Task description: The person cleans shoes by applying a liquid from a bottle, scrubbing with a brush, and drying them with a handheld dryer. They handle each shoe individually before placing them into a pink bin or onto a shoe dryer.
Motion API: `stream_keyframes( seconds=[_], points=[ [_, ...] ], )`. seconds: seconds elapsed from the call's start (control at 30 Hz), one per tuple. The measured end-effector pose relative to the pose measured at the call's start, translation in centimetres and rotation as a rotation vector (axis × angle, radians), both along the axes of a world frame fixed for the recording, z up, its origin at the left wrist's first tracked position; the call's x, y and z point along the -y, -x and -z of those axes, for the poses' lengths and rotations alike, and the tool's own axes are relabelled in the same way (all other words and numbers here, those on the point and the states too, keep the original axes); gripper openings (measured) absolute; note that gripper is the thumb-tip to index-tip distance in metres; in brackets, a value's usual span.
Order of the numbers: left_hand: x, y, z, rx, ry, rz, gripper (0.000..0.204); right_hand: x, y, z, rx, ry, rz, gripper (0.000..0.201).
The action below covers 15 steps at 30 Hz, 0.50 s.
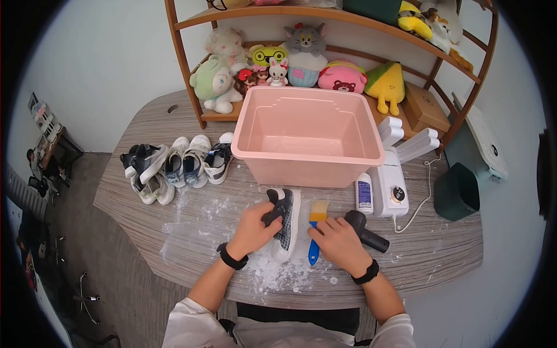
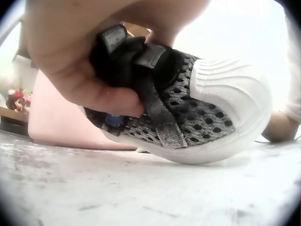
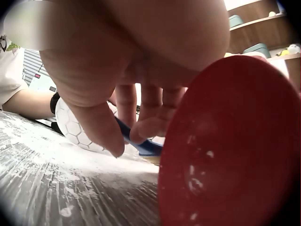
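A grey-and-black mesh sneaker (image 1: 295, 217) with a white sole stands on the table, its toe toward the person. My left hand (image 1: 253, 228) grips its upper at the dark straps. In the left wrist view, thumb and fingers close around the opening of the sneaker (image 2: 202, 123), whose white toe cap shows. To the right lies a paintbrush (image 1: 314, 252) with a blue handle and pale bristles. My right hand (image 1: 341, 243) pinches that handle; the right wrist view shows thumb and fingertips on either side of the blue handle (image 3: 146, 147).
White powder (image 1: 284, 275) is scattered over the table. A dark hair dryer (image 1: 371, 239) lies beside the right hand. Behind stand a pink bin (image 1: 307, 168), a white bottle (image 1: 364, 194) and a white shoe dryer (image 1: 390, 182). Several shoes (image 1: 197, 162) are at left. A red disc (image 3: 230, 146) fills the right wrist view's right side.
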<state>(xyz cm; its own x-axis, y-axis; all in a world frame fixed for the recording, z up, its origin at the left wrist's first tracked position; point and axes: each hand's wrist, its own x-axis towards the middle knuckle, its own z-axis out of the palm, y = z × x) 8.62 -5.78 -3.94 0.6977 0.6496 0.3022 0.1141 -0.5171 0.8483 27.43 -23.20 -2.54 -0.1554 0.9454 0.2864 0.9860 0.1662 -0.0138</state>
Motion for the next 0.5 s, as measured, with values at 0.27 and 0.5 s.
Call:
stream_keyframes(
  seconds=[0.27,0.5],
  points=[
    [-0.09,0.14,-0.62,-0.068,0.034,-0.048,0.025,-0.09,0.76,0.34,0.018,0.090,-0.010,0.022],
    [-0.38,-0.02,-0.22,-0.068,0.051,-0.050,0.030,0.11,0.34,0.00,-0.081,0.093,-0.004,0.024]
  ],
)
